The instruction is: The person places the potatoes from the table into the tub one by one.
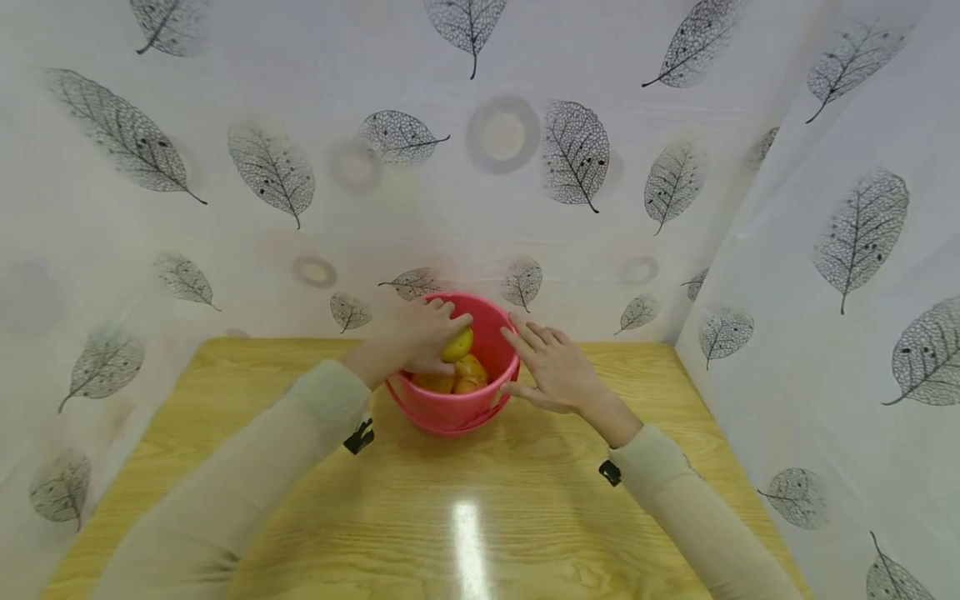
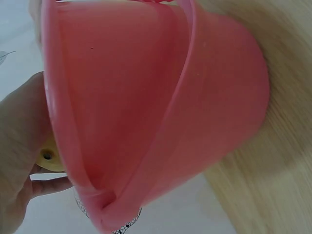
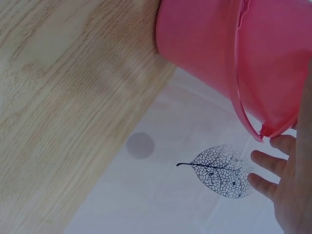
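Observation:
A pink bucket [image 1: 450,410] stands on the wooden table, its handle hanging down along the near side. My left hand [image 1: 416,333] grips a yellow fruit [image 1: 458,343] at the bucket's mouth, thumb on one side and fingers on the other. In the left wrist view that fruit [image 2: 48,157] shows a dark dimple beyond the rim. Lower in the bucket lie several yellow-orange fruits [image 1: 470,372], partly hidden by the left hand. My right hand [image 1: 557,371] is at the right rim with fingers spread and extended; in the right wrist view its fingertips [image 3: 280,141] are close to the handle's hinge.
The wooden table [image 1: 592,517] extends in front of and to both sides of the bucket. White sheeting [image 1: 337,225] printed with dark leaves rises behind the table and along its right side. Dark straps [image 1: 360,436] hang at both wrists.

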Available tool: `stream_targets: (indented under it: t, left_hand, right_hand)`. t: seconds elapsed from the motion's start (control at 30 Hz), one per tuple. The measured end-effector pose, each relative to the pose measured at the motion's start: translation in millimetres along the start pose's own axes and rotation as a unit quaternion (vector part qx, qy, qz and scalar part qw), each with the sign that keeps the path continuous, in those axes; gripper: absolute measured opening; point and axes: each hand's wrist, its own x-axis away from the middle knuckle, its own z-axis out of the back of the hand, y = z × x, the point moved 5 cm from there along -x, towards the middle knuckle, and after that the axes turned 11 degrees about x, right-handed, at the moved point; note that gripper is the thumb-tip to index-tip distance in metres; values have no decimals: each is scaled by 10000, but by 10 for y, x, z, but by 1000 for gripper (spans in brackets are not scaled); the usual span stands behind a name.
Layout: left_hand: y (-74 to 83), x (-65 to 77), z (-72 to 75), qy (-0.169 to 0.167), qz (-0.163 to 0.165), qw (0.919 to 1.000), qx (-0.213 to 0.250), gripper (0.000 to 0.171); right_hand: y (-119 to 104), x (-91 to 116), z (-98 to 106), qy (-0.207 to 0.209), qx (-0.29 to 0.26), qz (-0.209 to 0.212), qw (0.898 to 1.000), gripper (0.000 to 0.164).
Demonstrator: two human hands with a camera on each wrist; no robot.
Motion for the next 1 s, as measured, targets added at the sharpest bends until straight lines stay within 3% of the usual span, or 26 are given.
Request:
stream_targets:
  t: [0.67,1.0]
  left_hand:
    - [54,-152,-136,-216,-64,9997,137,74]
    - [6,-98,-65,210,-251,9994,-141,67]
  right_hand:
    - [-27,-10,-17,38,77,-2,10000,113]
    - [3,5,-37,110,1,-26,9999,113]
